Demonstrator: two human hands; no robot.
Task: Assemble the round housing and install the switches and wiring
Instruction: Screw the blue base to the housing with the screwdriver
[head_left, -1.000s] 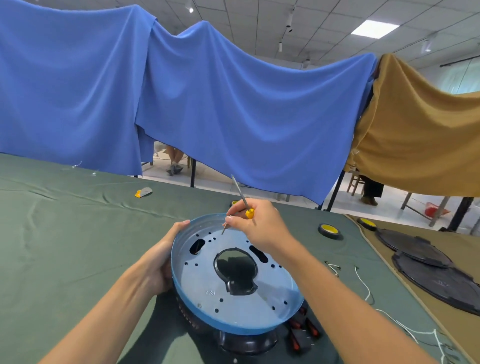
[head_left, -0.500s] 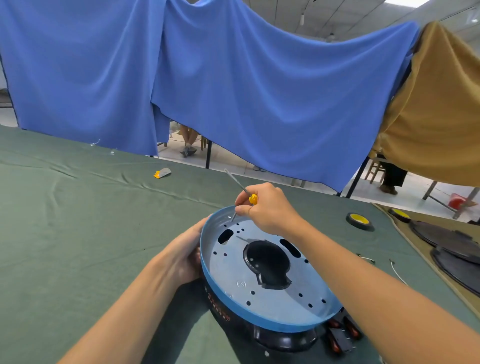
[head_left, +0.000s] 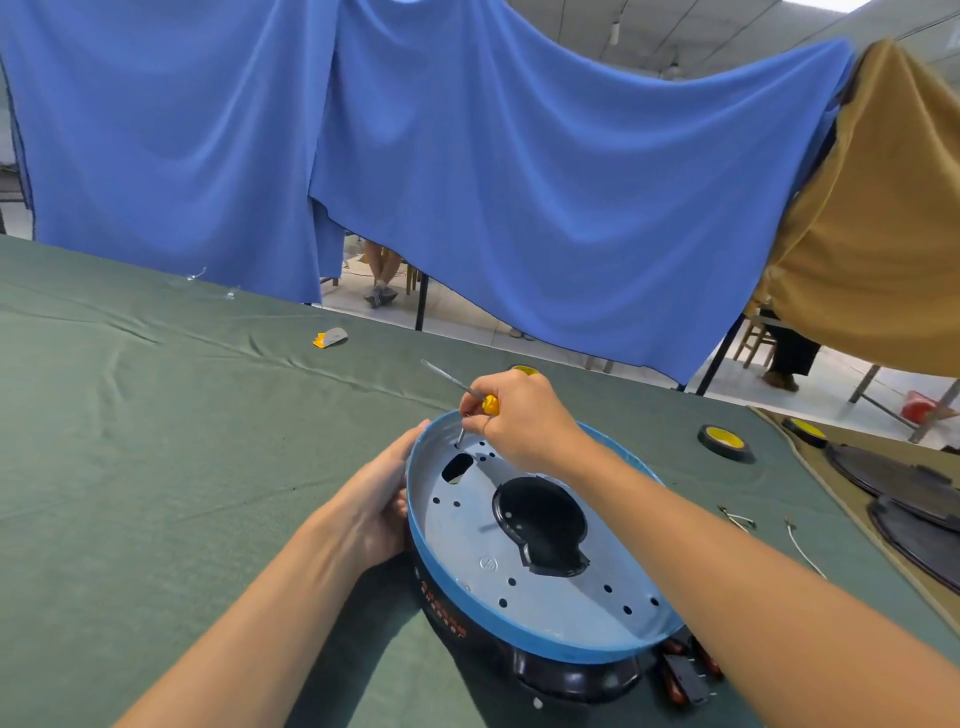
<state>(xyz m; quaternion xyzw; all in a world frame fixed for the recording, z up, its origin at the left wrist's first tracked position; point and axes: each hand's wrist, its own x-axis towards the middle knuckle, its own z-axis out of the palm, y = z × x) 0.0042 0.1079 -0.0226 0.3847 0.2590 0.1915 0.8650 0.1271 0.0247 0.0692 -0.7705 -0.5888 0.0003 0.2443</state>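
A round housing (head_left: 519, 597) with a blue rim, a grey perforated plate and a black centre opening sits on a black base on the green cloth. My left hand (head_left: 376, 512) grips its left rim. My right hand (head_left: 519, 421) is over the far rim and holds a screwdriver (head_left: 470, 392) with a yellow handle and a thin metal shaft; between the fingertips it also pinches a small screw at a hole in the plate. Red and black switches (head_left: 685, 670) lie by the housing's near right side. White wires (head_left: 800, 545) lie to the right.
Two yellow-and-black tape rolls (head_left: 724, 441) sit at the right, with dark round plates (head_left: 909, 483) on a tan cloth beyond. A small yellow-grey piece (head_left: 330, 338) lies far left. Blue and tan curtains hang behind the table; a seated person's legs show under them.
The view has dropped and shifted, so the housing sits lower and more to the right. My right hand lowered its fingertips onto the plate near the far rim. My left hand kept its hold.
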